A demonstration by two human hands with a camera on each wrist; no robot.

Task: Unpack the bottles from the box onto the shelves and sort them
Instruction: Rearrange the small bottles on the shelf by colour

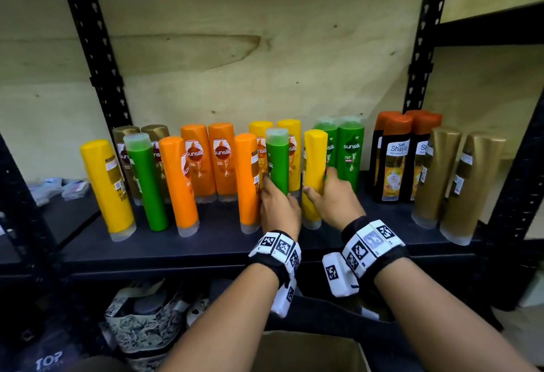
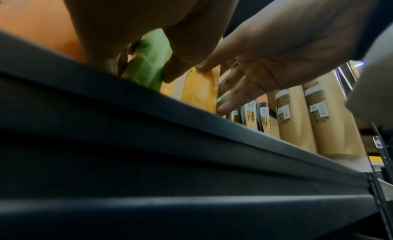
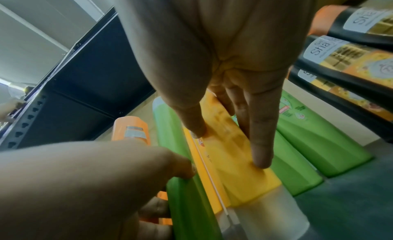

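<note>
Near the middle of the dark shelf (image 1: pixel 206 242), toward its front edge, both hands are on bottles. Her or his left hand (image 1: pixel 278 210) curls its fingers round the lower part of a green bottle (image 1: pixel 277 160) that stands cap-down, thumb on one side. Just beside it, the right hand (image 1: pixel 332 199) clasps a yellow bottle (image 1: pixel 314 162), thumb on the near face and fingers stretched along the far side, as the right wrist view shows.

Behind them, orange bottles (image 1: pixel 210 160) and two more green ones (image 1: pixel 350 151) read "sunsilk" in white. Toward the right edge, black bottles with orange caps (image 1: pixel 396 160) carry a label reading "Shayla", and two matte gold bottles (image 1: pixel 453 180) lean at the front right corner. All are smooth plastic, tall and flattened, with frosted clear caps against the shelf. Below the shelf's front edge, a brown cardboard box (image 1: pixel 309 351) shows.
</note>
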